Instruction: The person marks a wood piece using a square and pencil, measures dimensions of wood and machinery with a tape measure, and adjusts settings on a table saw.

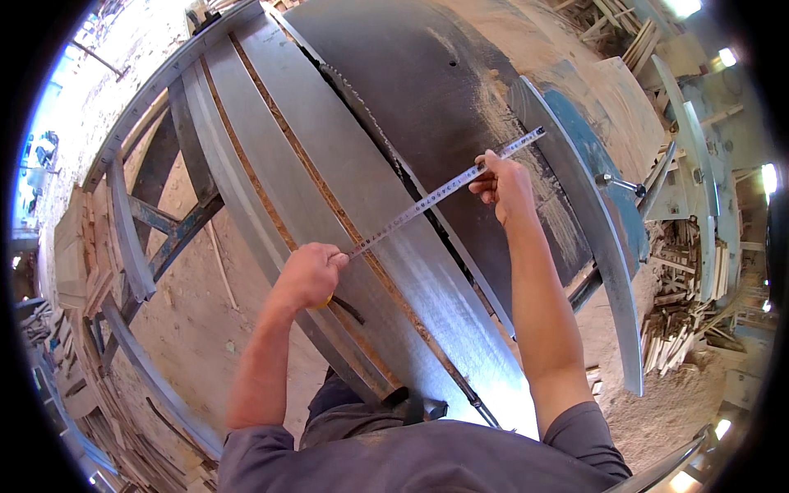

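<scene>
A white tape measure blade (427,200) is stretched across a broad metal machine table (329,107). My left hand (311,275) is closed around the tape's case, mostly hidden by the fingers, with a bit of yellow and a dark strap showing below. My right hand (508,187) pinches the blade near its far end, which sticks out past the fingers to the upper right. Under the blade, two rusty grooves (316,187) and a dark slot (394,156) with a jagged edge run along the table. Beyond the slot lies a dark plate (427,74) dusted with sawdust.
A grey metal rail (604,222) curves along the right side, with a bolt-like handle (620,185) beside it. On the left stands a metal frame (168,234). Wood scraps (686,329) are heaped at right, and sawdust covers the floor (222,329).
</scene>
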{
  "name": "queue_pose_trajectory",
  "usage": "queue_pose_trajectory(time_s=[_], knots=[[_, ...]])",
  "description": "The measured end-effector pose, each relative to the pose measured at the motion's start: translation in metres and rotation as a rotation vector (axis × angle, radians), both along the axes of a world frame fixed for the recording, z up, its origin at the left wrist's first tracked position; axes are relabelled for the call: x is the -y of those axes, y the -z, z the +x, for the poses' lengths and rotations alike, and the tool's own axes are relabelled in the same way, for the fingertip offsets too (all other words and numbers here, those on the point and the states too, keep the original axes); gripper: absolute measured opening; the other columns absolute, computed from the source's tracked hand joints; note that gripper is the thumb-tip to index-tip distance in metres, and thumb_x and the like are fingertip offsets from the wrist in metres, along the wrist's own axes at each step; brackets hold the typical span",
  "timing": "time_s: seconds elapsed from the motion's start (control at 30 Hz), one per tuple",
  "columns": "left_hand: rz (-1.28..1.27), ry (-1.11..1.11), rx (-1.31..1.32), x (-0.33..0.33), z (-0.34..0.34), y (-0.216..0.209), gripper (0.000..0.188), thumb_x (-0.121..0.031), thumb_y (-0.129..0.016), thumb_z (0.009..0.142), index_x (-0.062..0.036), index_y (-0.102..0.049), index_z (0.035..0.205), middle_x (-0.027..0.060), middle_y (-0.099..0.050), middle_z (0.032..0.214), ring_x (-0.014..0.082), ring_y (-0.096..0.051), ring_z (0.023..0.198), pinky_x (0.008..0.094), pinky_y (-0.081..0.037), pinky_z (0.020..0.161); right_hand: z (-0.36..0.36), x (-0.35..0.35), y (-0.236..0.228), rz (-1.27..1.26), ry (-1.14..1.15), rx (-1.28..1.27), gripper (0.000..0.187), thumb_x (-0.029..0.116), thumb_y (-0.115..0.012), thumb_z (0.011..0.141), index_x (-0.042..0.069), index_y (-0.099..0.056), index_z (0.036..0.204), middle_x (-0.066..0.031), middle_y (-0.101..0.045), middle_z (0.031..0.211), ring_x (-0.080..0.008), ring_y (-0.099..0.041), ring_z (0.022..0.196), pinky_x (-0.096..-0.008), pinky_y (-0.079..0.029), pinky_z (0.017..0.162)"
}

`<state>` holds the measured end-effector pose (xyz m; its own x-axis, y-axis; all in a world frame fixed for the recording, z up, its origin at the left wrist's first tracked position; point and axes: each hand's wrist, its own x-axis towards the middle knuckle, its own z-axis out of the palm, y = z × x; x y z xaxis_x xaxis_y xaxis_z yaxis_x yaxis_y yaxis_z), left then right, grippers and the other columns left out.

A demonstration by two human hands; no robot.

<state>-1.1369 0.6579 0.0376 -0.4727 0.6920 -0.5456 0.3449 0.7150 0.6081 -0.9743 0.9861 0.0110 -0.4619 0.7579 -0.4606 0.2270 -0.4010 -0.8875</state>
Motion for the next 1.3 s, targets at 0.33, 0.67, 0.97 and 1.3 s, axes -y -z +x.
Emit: queue_pose_trajectory(time_s=[0.33,0.67,0.97,1.3], knots=[[-0.032,-0.179,-0.187,-0.030,-0.027,-0.002,0.033,-0.035,-0.065,0.095,-0.0034,-0.073,0.088,0.0204,-0.069,0.079,0.0421,-0.066,0.079,0.0497,-0.051,0.073,-0.049,-0.043,0.018,-0.032,0.029,0.273,0.024,0.024,-0.069,0.094,0.000,-0.066,0.092,-0.0124,-0.066,0.068,-0.0211,-0.063,0.049,-0.0318,-0.036,0.038],[-0.106,-0.176,-0.335,-0.045,-0.030,0.004,0.034,-0.036,-0.067,0.095,-0.0050,-0.074,0.083,0.0208,-0.069,0.078,0.0434,-0.066,0.078,0.0510,-0.050,0.071,-0.067,-0.051,0.016,0.017,-0.082,0.396,0.023,0.024,-0.070,0.091,0.002,-0.069,0.088,-0.0115,-0.070,0.074,-0.0212,-0.067,0.055,-0.0338,-0.046,0.045],[-0.033,-0.211,-0.392,-0.048,-0.029,0.010,0.036,-0.031,-0.069,0.093,0.0010,-0.068,0.078,0.0210,-0.060,0.068,0.0390,-0.057,0.064,0.0467,-0.045,0.063,-0.067,-0.051,0.013,-0.009,-0.078,0.330,0.023,0.025,-0.071,0.092,0.002,-0.070,0.090,-0.0119,-0.071,0.074,-0.0222,-0.069,0.057,-0.0346,-0.053,0.048],[-0.097,-0.231,-0.385,-0.055,-0.028,0.004,0.034,-0.035,-0.068,0.094,-0.0044,-0.074,0.082,0.0198,-0.068,0.076,0.0411,-0.066,0.075,0.0492,-0.049,0.069,-0.062,-0.055,0.017,-0.048,-0.058,0.260,0.025,0.026,-0.071,0.093,0.001,-0.069,0.093,-0.0129,-0.071,0.076,-0.0240,-0.071,0.060,-0.0348,-0.056,0.050]])
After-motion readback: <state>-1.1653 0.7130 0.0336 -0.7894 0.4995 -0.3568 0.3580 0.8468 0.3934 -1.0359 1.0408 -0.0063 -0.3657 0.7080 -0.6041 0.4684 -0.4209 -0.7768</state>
